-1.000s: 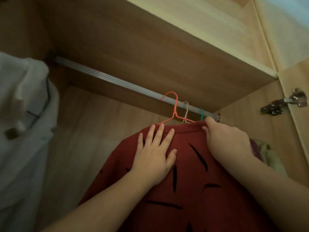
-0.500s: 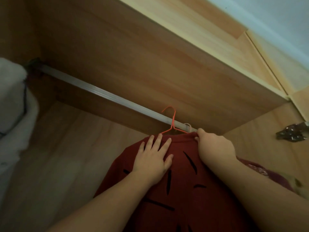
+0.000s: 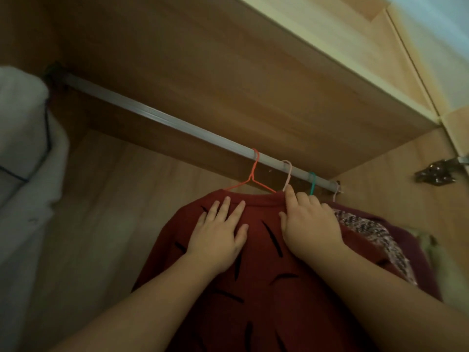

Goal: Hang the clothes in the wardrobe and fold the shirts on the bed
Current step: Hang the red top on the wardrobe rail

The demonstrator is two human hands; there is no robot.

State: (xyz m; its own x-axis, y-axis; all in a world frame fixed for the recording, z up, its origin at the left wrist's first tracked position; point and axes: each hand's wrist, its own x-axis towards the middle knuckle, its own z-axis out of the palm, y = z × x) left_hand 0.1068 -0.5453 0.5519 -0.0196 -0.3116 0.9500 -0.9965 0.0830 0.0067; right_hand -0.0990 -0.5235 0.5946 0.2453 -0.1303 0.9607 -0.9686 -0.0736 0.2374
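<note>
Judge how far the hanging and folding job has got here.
Done: the red top hangs on the orange hanger, hooked over the rail beside a pink hanger and a teal hanger. In hand: the left hand presses flat on it while the right hand grips its collar edge. Left: folding shirts; no bed shows here.

I can read no writing, label, brand, number or sign anywhere in my view. The only marks are short black strokes scattered over the red shirt [image 3: 256, 288] under my left hand [image 3: 218, 237] and right hand [image 3: 309, 224]; they look like a printed pattern, not letters. The speckled band on the maroon garment [image 3: 403, 235] just to the right of my right hand is too blurred for me to make out any characters.
</note>
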